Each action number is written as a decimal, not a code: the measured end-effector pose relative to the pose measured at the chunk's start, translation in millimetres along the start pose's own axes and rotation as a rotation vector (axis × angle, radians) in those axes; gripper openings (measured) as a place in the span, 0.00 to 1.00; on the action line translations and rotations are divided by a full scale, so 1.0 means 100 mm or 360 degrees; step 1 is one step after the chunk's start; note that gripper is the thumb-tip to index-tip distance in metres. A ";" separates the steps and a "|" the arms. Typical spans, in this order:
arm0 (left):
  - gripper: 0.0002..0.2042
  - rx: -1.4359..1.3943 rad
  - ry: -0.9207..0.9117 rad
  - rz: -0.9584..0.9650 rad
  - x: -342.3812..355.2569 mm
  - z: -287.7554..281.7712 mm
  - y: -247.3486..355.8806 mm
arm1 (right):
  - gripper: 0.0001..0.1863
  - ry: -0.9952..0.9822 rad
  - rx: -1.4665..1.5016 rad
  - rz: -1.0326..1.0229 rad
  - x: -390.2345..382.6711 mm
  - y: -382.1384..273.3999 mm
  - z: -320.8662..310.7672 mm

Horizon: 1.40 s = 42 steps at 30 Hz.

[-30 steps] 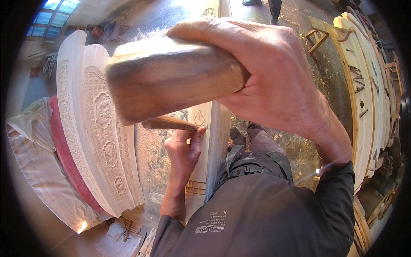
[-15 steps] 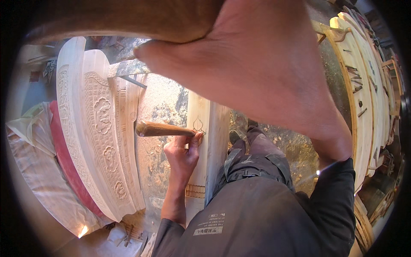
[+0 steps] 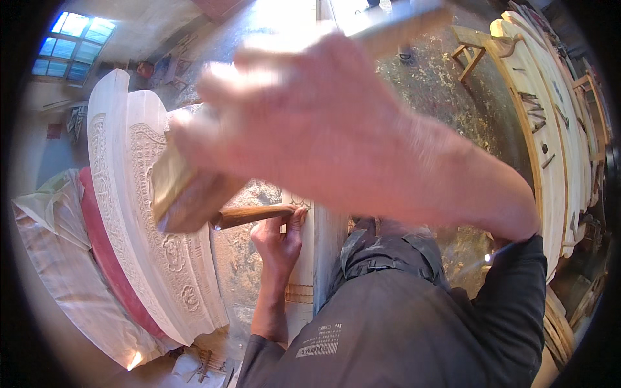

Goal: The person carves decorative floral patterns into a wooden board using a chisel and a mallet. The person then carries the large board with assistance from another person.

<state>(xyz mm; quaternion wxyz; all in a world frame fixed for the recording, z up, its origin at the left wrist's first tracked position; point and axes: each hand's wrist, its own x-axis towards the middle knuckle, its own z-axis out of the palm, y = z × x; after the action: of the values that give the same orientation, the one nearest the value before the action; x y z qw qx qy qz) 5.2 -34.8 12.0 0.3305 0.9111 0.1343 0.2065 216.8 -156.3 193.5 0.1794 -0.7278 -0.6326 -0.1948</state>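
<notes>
My left hand is closed around a chisel, its brown wooden handle pointing left. The chisel's tip end lies over a pale wooden beam bearing drawn lines and a carved band; the fingers hide the blade. Above and nearer the camera, my right hand is closed on a wooden mallet. Motion blurs this hand and tool. The mallet's blocky end overlaps the chisel handle's left end in view, but I cannot tell whether they touch.
Carved pale panels stand on the left beside a red cloth and a pale cover. Several long boards line the right side, with metal tools lying on them. Wood chips litter the floor.
My right hand and the mallet have swung down and away from the camera, toward the chisel handle. My left hand still grips the chisel at nearly the same spot.
</notes>
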 end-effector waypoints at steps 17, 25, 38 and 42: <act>0.05 0.0122 -0.0039 0.0156 -0.02 0.03 -0.11 | 0.09 0.0498 -0.0150 0.0130 -0.16 -0.11 0.13; 0.09 -0.0229 0.0131 -0.0041 0.19 0.08 0.14 | 0.32 0.0417 0.0991 0.1344 -1.16 0.20 0.31; 0.09 -0.1086 0.0368 -0.0563 -0.12 0.12 -0.11 | 0.26 -0.0019 0.1385 0.2918 -3.98 -0.44 1.69; 0.07 -0.0922 0.0397 -0.0427 -0.15 0.18 -0.14 | 0.26 -0.0178 0.1370 0.2901 -4.17 -0.58 1.83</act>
<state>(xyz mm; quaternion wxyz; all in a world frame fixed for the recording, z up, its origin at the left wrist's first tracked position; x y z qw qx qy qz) -0.8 -40.3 -14.1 0.5809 0.7213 0.2281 0.3005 117.9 -410.1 -175.5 0.4774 -0.8153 0.1406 0.2959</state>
